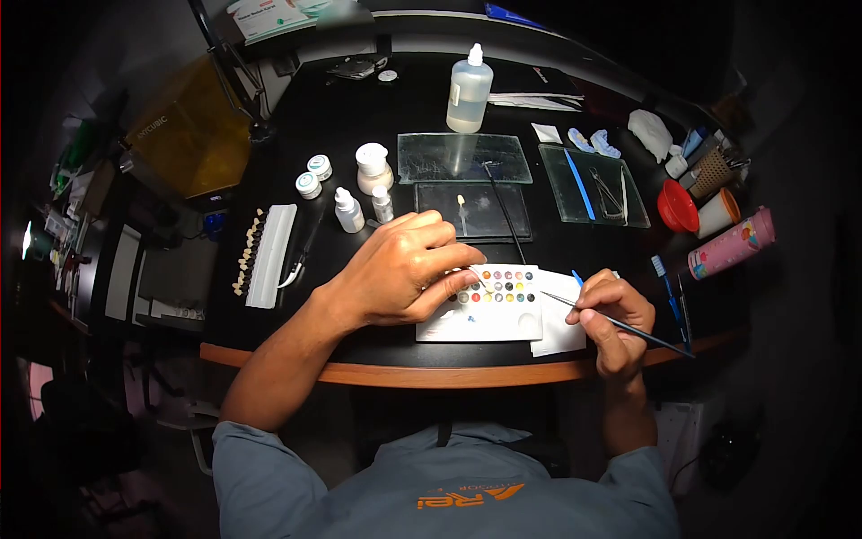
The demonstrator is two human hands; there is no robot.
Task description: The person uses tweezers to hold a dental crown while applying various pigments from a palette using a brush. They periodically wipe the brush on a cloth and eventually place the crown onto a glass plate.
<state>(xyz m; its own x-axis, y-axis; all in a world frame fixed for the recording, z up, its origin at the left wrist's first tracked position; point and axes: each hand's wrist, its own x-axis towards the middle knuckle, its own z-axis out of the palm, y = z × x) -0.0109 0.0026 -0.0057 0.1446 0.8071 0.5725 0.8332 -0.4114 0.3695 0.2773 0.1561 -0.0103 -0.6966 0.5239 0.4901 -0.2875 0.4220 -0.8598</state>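
My right hand (618,316) is closed in a pen-like grip on a thin dark paintbrush (666,345), its fine tip pointing left over the paint palette. The white palette (503,331) lies near the table's front edge, with rows of small coloured paint wells and a blue smear on its bare part. Above the palette's left side, my left hand (415,271) is pinched, thumb against forefinger. A small pale thing shows at its fingertips, too small to name, and the hand covers some of the wells. A white paper (560,340) sticks out from under the palette's right side.
Behind the palette lie glass slabs (422,148) and a long dark brush (508,211). Bottles (348,212) and jars (309,186) stand left, beside a tooth shade guide (271,260). A tall bottle (470,94) stands behind. Right are a red bowl (675,205) and a pink tumbler (732,242).
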